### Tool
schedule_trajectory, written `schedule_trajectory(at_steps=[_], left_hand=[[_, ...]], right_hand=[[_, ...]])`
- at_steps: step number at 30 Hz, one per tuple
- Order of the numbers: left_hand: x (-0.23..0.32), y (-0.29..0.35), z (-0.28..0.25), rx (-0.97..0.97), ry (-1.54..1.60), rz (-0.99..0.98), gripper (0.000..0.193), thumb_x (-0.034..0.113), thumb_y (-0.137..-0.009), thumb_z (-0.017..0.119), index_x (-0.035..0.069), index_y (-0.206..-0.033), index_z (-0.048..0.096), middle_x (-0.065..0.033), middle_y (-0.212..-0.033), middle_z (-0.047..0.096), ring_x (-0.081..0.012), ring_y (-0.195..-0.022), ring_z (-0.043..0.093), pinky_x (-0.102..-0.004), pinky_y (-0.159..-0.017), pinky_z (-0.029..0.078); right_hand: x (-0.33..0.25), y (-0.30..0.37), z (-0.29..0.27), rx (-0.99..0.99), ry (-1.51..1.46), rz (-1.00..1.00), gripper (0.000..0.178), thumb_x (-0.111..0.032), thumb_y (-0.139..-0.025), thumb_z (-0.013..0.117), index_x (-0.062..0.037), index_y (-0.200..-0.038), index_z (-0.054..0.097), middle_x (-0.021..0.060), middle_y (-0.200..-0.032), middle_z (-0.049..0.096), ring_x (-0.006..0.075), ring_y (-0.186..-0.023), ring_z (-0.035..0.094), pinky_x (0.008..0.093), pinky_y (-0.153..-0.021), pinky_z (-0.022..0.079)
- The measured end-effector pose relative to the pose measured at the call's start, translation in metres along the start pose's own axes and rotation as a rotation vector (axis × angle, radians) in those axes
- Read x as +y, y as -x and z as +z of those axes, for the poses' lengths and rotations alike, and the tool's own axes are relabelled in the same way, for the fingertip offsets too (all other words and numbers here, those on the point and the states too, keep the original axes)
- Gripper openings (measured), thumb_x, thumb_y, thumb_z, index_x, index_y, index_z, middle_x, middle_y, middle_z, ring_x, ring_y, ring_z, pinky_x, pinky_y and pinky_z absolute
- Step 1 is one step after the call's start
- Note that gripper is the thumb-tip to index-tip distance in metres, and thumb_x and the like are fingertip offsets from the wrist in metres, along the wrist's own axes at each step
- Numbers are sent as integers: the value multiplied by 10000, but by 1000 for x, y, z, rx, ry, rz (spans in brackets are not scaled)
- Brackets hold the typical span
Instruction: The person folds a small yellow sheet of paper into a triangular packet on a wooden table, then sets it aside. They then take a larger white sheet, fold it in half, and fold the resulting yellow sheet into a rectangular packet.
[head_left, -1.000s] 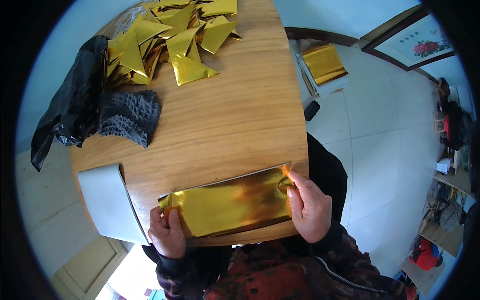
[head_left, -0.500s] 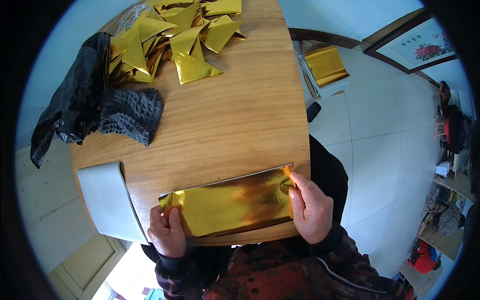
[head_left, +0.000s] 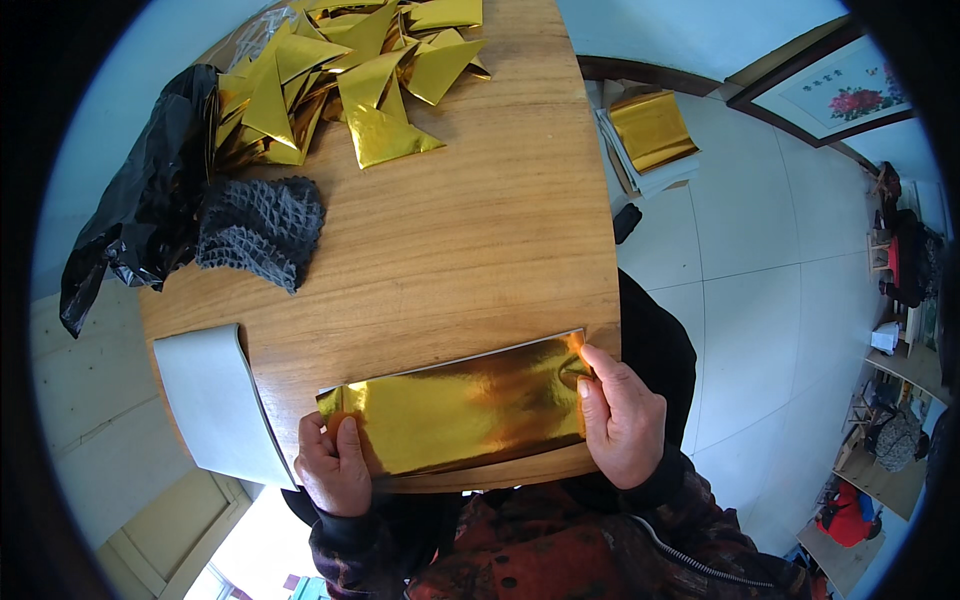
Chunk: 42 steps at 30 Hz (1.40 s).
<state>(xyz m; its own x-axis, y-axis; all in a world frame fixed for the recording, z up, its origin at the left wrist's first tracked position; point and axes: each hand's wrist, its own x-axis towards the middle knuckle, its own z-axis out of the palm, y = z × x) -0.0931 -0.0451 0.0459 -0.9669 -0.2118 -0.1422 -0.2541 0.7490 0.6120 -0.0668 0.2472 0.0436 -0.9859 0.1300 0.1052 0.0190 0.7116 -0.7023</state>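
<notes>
A long, shiny sheet of gold foil paper (head_left: 450,415) lies at the near edge of the wooden table, with a thin pale edge showing along its far side. My left hand (head_left: 335,465) grips its left end, thumb on top and fingers mostly hidden. At the opposite end, my right hand (head_left: 622,412) pinches the upper right corner, where the foil is dented. To the left rests a folded pale grey sheet (head_left: 215,405). Farther off is a heap of folded gold paper pieces (head_left: 300,90), pointed and angular.
A dark grey textured cloth (head_left: 262,230) and a black plastic bag (head_left: 155,190) lie at the table's left. Right of the wooden table (head_left: 480,230), a stack topped with gold sheets (head_left: 652,130) sits low by the wall. A framed flower picture (head_left: 840,90) stands beyond.
</notes>
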Motion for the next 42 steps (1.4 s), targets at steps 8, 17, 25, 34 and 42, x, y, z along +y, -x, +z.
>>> schedule_trajectory(at_steps=[8, 17, 25, 34, 42], left_hand=[[1, 0, -1, -10, -21, -18, 159, 143, -933, 624, 18, -997, 549, -64, -593, 606, -82, -498, 513, -239, -508, 412], [7, -1, -1, 4, -28, 12, 169, 145, -929, 627, 9, -1008, 566, -98, -631, 652, -118, -521, 583, -268, -512, 440], [6, 0, 0, -42, 32, -110, 204, 214, -902, 664, 40, -946, 568, -146, -643, 651, -275, -569, 645, -374, -518, 469], [-7, -1, 8, -26, -37, -91, 274, 318, -868, 682, 80, -959, 581, -144, -725, 681, -376, -674, 653, -455, -583, 496], [-4, 0, 8, 44, -86, 4, 252, 247, -873, 685, 37, -969, 585, -155, -660, 659, -327, -621, 661, -400, -543, 487]], right_hand=[[0, 1, 0, -4, 22, 0, 383, -17, -846, 668, -3, -1215, 569, 134, -832, 646, 279, -647, 658, 332, -510, 520], [-4, 2, 2, 10, 80, 12, 334, -17, -873, 629, -1, -1203, 582, 154, -902, 660, 304, -725, 667, 358, -593, 538], [-9, 2, 4, 47, 185, -76, 329, -27, -894, 588, -33, -1222, 588, 147, -919, 659, 314, -740, 669, 378, -610, 555], [-12, 9, 4, -22, 285, 21, 301, -44, -914, 582, -29, -1214, 597, 180, -1009, 668, 352, -854, 671, 398, -709, 554], [-7, 8, 8, 59, 313, -93, 384, -23, -885, 609, -47, -1266, 561, 158, -1055, 664, 343, -830, 682, 378, -663, 568]])
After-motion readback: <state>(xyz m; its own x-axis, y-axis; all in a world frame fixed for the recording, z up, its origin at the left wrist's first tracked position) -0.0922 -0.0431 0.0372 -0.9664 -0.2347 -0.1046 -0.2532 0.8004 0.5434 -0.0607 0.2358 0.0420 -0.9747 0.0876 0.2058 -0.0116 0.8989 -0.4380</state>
